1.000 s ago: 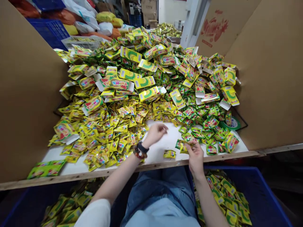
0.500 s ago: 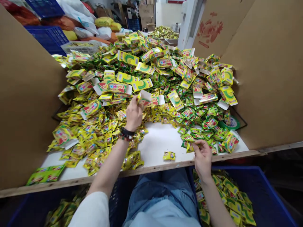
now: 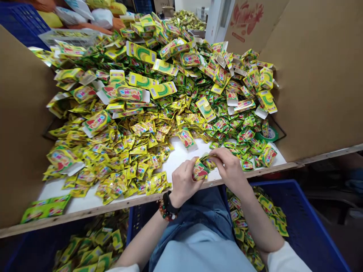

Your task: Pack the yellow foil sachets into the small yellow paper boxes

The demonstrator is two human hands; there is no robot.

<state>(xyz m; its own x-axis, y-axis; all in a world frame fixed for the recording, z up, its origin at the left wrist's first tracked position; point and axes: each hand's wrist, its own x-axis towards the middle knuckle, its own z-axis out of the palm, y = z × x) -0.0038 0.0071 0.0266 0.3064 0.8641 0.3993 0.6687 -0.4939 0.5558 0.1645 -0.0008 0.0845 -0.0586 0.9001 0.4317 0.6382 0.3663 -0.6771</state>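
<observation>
My left hand [image 3: 184,180] is closed around a small printed carton [image 3: 200,170], held just above the table's front edge. At the carton's end, my right hand [image 3: 229,168] pinches a small green-and-yellow candy packet [image 3: 209,162]. The packet meets the carton's mouth; how far it reaches inside I cannot tell. Another carton [image 3: 186,138] lies on the white tabletop [image 3: 178,151] beyond my hands. Yellow packets [image 3: 121,158] are heaped on the left, green packets [image 3: 246,134] on the right.
Flat yellow cartons [image 3: 141,53] top the heap at the back. Cardboard walls [image 3: 314,75] stand on both sides. A roll of green tape [image 3: 268,135] lies at the right. Blue crates [image 3: 306,211] with filled cartons sit below the table edge.
My left hand has come from the heap toward me with a carton. My right hand has moved left with a packet, and the two now meet. The view has shifted slightly.
</observation>
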